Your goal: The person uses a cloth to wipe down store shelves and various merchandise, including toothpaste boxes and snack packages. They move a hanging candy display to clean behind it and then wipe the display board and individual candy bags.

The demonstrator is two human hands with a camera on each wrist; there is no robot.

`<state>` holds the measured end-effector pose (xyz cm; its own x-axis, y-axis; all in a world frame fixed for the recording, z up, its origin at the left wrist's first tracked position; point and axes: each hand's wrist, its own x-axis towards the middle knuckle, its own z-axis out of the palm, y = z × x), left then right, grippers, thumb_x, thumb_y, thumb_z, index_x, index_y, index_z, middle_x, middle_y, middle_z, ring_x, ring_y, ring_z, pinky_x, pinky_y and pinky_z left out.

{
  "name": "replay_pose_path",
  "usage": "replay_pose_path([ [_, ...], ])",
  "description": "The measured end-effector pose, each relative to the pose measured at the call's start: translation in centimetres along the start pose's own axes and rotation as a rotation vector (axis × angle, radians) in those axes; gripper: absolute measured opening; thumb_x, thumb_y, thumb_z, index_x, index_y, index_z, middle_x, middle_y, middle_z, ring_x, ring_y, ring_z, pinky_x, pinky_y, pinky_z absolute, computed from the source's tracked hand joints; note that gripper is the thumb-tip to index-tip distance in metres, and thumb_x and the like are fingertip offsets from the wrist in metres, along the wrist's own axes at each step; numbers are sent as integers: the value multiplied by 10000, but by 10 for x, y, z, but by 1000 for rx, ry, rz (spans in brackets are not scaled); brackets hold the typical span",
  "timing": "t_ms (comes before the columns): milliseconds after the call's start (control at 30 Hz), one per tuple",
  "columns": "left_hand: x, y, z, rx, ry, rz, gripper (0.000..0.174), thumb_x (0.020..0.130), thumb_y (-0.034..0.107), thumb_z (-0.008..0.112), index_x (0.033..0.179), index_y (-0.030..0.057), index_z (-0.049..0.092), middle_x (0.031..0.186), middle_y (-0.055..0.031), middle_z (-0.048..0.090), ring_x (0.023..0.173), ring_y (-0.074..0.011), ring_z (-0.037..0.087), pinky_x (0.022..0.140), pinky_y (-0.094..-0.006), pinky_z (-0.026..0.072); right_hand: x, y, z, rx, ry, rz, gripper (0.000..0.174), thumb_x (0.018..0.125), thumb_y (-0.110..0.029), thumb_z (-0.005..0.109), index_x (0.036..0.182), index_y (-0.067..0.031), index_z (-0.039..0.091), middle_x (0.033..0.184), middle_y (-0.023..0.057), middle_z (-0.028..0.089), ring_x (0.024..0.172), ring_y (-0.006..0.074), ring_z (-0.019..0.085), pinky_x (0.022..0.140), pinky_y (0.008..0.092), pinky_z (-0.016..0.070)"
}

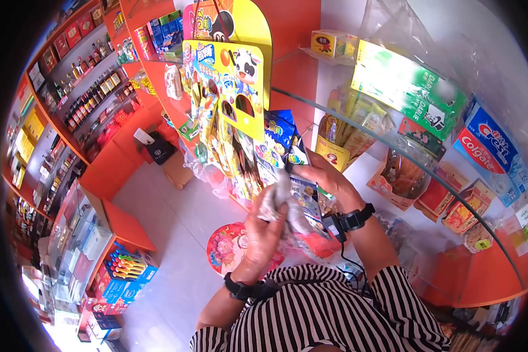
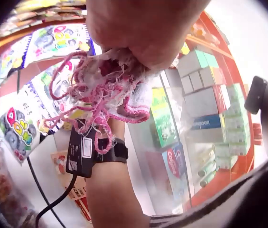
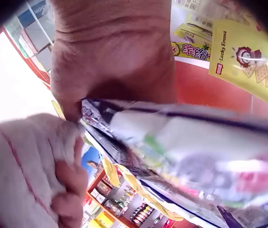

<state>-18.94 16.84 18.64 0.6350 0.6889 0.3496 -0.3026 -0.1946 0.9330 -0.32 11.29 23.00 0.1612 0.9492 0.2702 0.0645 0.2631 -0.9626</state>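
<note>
A greyish-white cloth (image 1: 287,205) with frayed pink edging (image 2: 96,102) is gripped by my left hand (image 1: 265,230), its fingers curled into the fabric. My right hand (image 1: 328,179) pinches the edge of a blueberry-printed snack packet (image 3: 195,156) among the hanging packets. In the right wrist view the cloth (image 3: 17,166) lies right beside the right hand (image 3: 115,57), with the left fingers (image 3: 70,190) curled on it. More blueberry packets (image 2: 17,126) hang below and beside the left hand (image 2: 143,28).
A yellow cow-print display board (image 1: 240,76) stands behind the packets. To the right, a glass shelf edge (image 1: 393,152) runs beside toothpaste boxes (image 1: 493,144) and snack bags. A round red stool (image 1: 226,246) is on the floor; a glass counter (image 1: 79,240) stands at left.
</note>
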Motion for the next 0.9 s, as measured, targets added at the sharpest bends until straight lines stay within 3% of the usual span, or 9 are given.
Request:
replay_pose_path([
  [67,-4,12,16,130,-26,88,430,838,26,630,1244,2,490,1166,-80,563,1068,-148,520,927,-313,422,1,4,5,-288,80,16,737,888,-423,516,1424,-2,235,1415,153,367,1297,241,346,1068,334,251],
  [133,1,18,22,264,-84,298,456,802,-9,648,1233,15,501,1159,-102,573,1074,-174,540,924,-312,432,5,12,12,-161,154,46,722,901,-448,485,1417,-3,249,1410,180,372,1302,254,350,1069,335,247],
  [200,6,16,21,282,-81,281,453,793,-19,648,1222,28,511,1155,-118,577,1059,-197,559,918,-310,439,-2,10,15,-193,181,67,674,922,-438,460,1400,2,280,1371,159,419,1263,234,388,1056,331,269],
  [300,14,-2,19,344,41,281,451,757,-57,648,1182,37,529,1104,-116,582,998,-234,582,885,-321,457,0,12,24,51,175,-17,521,929,-446,473,1230,-21,446,1078,44,541,997,131,489,901,289,400],
  [400,19,-15,16,507,140,484,516,672,-82,648,1158,48,531,1095,-147,567,985,-324,585,868,-366,468,0,25,30,172,103,-32,603,959,-480,383,1319,4,385,1221,84,511,1106,163,467,976,305,352],
  [433,20,-20,14,578,155,522,531,639,-67,666,1138,63,542,1078,-141,555,947,-340,584,819,-382,489,0,31,26,179,105,80,605,957,-489,383,1316,-1,387,1221,80,514,1098,155,481,965,303,369],
  [733,-5,-45,-14,850,-44,405,483,637,-22,669,1096,85,560,1078,-121,549,916,-337,602,724,-398,525,1,25,41,434,136,18,689,902,-538,474,1286,29,407,1196,87,537,1054,153,532,923,314,432],
  [833,-9,-41,-16,748,-74,341,482,645,-18,673,1104,84,565,1079,-123,556,927,-338,601,737,-392,523,-2,25,40,403,124,26,649,911,-501,490,1284,24,414,1178,91,547,1039,158,539,909,314,436],
  [900,-5,-30,-9,703,-21,384,493,639,-24,673,1107,86,565,1069,-122,559,926,-334,602,738,-389,522,-6,40,41,166,160,-7,595,920,-458,501,1276,13,424,1138,81,562,1000,145,546,873,299,444],
])
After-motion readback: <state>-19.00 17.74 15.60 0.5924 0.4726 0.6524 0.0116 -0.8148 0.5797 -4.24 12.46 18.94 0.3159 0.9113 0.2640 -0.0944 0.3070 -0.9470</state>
